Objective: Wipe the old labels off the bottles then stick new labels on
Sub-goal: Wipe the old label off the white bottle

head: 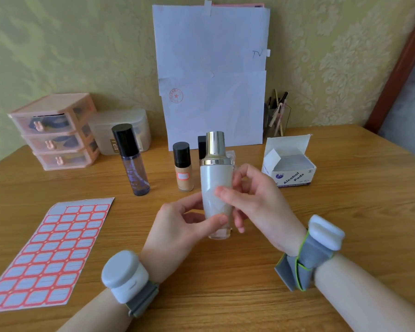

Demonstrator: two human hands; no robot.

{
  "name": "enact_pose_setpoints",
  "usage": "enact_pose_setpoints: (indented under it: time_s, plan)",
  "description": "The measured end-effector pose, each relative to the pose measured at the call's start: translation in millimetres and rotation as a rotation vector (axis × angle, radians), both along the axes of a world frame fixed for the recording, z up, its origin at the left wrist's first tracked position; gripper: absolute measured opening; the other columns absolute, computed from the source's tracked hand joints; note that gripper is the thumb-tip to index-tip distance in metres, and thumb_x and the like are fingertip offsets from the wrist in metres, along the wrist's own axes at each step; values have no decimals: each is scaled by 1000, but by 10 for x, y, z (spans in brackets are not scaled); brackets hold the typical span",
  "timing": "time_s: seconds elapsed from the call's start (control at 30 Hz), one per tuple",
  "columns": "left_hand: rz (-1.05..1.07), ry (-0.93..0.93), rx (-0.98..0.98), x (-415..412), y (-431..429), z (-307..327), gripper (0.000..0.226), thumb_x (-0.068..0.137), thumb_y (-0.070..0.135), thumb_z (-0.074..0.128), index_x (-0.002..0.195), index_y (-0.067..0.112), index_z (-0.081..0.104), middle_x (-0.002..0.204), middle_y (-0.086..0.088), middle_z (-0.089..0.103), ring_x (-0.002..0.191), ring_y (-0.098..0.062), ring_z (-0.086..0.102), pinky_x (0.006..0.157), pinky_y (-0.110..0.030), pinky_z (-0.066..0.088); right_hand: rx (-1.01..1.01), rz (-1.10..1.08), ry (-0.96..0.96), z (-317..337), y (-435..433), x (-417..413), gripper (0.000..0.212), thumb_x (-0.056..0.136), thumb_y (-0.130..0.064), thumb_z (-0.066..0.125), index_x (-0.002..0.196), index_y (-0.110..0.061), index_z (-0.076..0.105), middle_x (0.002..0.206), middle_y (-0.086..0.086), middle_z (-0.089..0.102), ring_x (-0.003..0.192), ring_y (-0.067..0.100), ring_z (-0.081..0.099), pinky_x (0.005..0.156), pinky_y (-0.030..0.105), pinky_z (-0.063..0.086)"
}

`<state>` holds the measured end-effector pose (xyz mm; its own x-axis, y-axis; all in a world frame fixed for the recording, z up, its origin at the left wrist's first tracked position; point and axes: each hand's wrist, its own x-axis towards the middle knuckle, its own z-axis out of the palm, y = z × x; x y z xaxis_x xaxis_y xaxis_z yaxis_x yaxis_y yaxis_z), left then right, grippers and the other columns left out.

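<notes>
White bottle (216,188), silver-capped, held upright just above the counter (345,212), gripped low between thumb and fingers of the left hand (177,226) and pinched mid-body by the right hand (254,200). Could slip from so light a fingertip hold on a smooth wall, dropping onto the counter or toppling the foundation bottle (183,173) close behind. Cannot tell whether a label sits under the right thumb.

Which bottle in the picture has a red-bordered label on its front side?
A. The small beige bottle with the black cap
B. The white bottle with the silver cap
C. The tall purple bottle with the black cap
A: the small beige bottle, standing on the table, shows a red-bordered label on its front.
</notes>
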<state>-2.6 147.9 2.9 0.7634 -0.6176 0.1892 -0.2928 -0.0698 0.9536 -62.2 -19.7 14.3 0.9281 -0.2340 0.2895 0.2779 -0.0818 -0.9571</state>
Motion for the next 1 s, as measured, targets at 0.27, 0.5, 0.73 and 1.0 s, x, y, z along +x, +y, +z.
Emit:
enact_pose_setpoints:
  time_s: [0.27,0.5,0.73,1.0]
  plan:
    - [-39,55,-35,-24,10,47,30,74,38,84,103,38,77,97,0,78,82,-20,77,70,-30,62,83,23,-24,4,-15,0,24,97,-28,61,83,-11,51,56,9,45,38,21,50,38,27,43]
    - [3,94,-55,-18,-12,18,31,69,41,82,100,38,77,95,-4,78,82,-23,77,70,-35,63,-77,-37,11,-7,-2,23,44,69,-38,83,86,-18,48,64,9,58,37,20,52,40,28,44]
    - [-6,34,-47,-55,-5,41,32,72,41,87,102,36,77,97,2,78,79,-19,76,69,-28,61,93,-2,-62,3,-3,3,33,94,-34,62,92,-5,47,52,6,42,33,20,46,38,30,46]
    - [-6,49,-40,-39,3,46,29,73,37,83,101,38,75,98,0,78,86,-24,76,75,-33,62,41,6,-49,-10,7,33,33,84,-30,73,91,-11,48,54,4,49,34,19,47,39,29,46]
